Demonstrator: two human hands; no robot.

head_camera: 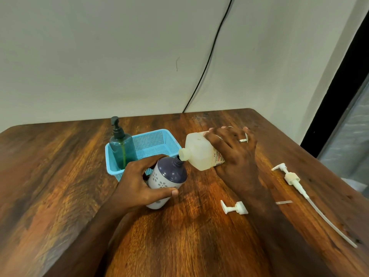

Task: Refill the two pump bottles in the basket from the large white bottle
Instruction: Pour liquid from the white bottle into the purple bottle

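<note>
Two hands busy, one bottle each. Left hand [137, 184] has fingers & thumb curled round the body of the purple pump bottle [166, 180], pump off, neck tipped up and to the right. Right hand [235, 150] clasps the large white bottle [201, 151] from above, fingers spread over its base end, bottle tilted nearly flat so its open mouth sits right at the purple neck, touching or just about. Can't tell if liquid is running yet.

Handling, as a guess: white bottle looks like thin, squeezable plastic w/ flat sides, prob. light if low on liquid; grip on the broad sides near the base gives tilt control, but a hard squeeze could make it gush. Purple one is smooth & rounded, likely slippery if soap drips, so a full wrap round the mid-body is the safe hold. Both necks are narrow, so slow pour needed.

Further out: blue basket [159, 138] behind the left hand, green pump bottle [121, 148] standing upright in its left end, pump on, prob. next. On the table [60, 176] right of the arms: short white pump [235, 207], long white pump [293, 178] w/ dip tube, both lying flat.
</note>
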